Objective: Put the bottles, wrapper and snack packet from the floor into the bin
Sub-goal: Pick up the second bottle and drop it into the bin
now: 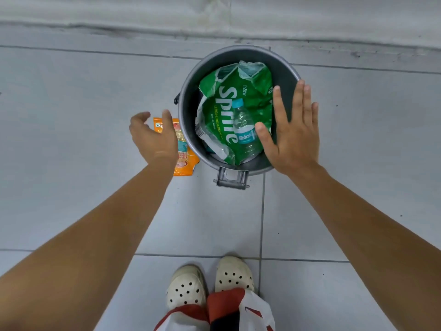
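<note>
A round grey bin (188, 96) stands on the tiled floor in front of me. Inside it lie a crumpled green Sprite wrapper (224, 101) and, on top of that, a small clear water bottle (243, 130) with a blue cap and label. An orange snack packet (185, 155) lies flat on the floor against the bin's left side. My left hand (152, 137) hovers just above the packet, fingers curled and apart, holding nothing. My right hand (293, 132) is spread flat over the bin's right rim, empty.
A pale wall and its stained base (214, 27) run along the far side behind the bin. My feet in cream clogs (210, 283) stand on the tiles near the bottom. The bin's hinge bracket (231, 179) sticks out toward me.
</note>
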`<state>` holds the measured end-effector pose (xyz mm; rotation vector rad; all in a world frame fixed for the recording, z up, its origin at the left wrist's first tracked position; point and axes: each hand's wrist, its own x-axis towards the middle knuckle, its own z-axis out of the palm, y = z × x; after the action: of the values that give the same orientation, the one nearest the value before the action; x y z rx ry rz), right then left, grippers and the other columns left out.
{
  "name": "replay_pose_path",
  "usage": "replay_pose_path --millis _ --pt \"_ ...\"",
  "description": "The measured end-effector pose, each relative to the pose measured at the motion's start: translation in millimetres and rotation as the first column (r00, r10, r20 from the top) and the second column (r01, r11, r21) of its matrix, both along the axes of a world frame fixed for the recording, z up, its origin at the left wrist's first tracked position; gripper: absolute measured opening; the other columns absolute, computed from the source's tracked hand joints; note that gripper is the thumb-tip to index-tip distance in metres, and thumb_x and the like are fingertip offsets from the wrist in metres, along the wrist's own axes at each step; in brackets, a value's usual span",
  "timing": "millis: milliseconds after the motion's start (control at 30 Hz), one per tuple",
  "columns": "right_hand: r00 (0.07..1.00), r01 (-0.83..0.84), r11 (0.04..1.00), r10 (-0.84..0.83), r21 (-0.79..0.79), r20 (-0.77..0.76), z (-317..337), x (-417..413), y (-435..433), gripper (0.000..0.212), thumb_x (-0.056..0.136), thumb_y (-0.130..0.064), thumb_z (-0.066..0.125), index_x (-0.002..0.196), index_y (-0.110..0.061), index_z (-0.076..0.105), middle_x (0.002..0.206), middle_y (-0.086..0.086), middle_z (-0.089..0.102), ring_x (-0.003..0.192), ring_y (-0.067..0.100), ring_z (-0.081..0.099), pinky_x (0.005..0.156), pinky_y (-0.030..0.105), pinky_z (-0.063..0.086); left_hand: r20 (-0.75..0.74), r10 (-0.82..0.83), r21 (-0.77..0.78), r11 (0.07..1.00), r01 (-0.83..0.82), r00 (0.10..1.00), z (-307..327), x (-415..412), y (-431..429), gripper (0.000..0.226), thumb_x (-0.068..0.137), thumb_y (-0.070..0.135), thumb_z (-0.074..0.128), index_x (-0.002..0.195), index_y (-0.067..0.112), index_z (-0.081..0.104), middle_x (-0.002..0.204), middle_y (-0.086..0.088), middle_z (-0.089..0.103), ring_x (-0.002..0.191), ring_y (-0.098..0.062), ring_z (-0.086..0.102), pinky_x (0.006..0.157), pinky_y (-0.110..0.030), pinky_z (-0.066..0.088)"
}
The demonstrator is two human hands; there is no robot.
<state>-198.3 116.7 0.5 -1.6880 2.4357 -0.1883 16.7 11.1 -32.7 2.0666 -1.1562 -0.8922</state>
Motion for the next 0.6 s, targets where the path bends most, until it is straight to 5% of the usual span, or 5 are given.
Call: replay_pose_path --millis 67,167,300,467,600 --pt "1.000 -0.005 1.000 0.005 0.002 -0.005 0 0 0 0.080 0.092 -0.065 0.009 0.154 -0.015 0.013 0.158 0.024 0.002 0.147 0.035 -0.001 0.119 0.050 0.003 0.176 -0.222 0.226 0.957 0.181 0.959 -28 11 4 0.056 0.084 0.040 0.064 0.130 0.014 0.044 0.135 -0.008 0.046 0.124 -0.030 0.048 0.101 -0.044 0.044" --pt "1.000 -0.004 1.000 0.004 -0.003 -0.006 -2 0 0 0.080 0.091 -0.066 0.008 0.154 -0.016 0.013 0.159 0.024 0.002 0.147 0.035 -0.001 0.119 0.049 0.002 0.194 -0.607 0.537 0.723 0.435 0.770 -57 18 16 0.077 0.080 0.044 0.064 0.147 0.027 0.028 0.159 -0.016 0.014 0.135 -0.044 0.034 0.105 -0.055 0.041" --pt "1.000 -0.003 0.999 0.003 -0.033 -0.005 -5 0 1 0.078 0.092 -0.064 0.013 0.153 -0.016 0.016 0.159 0.024 0.004 0.147 0.035 0.000 0.119 0.049 0.002 0.123 -0.815 0.630 0.505 0.590 0.566 -79 15 31 0.087 0.076 0.059 0.053 0.150 0.042 0.011 0.164 -0.011 -0.012 0.133 -0.050 0.036 0.101 -0.053 0.047" --pt "1.000 0.001 0.999 -0.001 -0.037 -0.007 -6 -1 0 0.078 0.091 -0.064 0.014 0.153 -0.017 0.016 0.159 0.024 0.004 0.147 0.035 0.000 0.119 0.049 0.001 0.188 -0.779 0.546 0.589 0.595 0.598 -90 16 40 0.062 0.091 0.031 0.060 0.147 0.032 0.034 0.164 -0.013 0.002 0.130 -0.047 0.045 0.099 -0.043 0.048" --pt "1.000 -0.005 1.000 0.005 -0.026 -0.004 -5 0 0 0.078 0.091 -0.064 0.014 0.153 -0.017 0.016 0.158 0.024 0.004 0.147 0.035 0.000 0.118 0.048 0.001 0.132 -0.509 0.309 0.836 0.453 0.850 -62 19 35 0.053 0.090 0.020 0.061 0.139 0.026 0.044 0.163 -0.012 0.008 0.133 -0.034 0.046 0.105 -0.029 0.038"
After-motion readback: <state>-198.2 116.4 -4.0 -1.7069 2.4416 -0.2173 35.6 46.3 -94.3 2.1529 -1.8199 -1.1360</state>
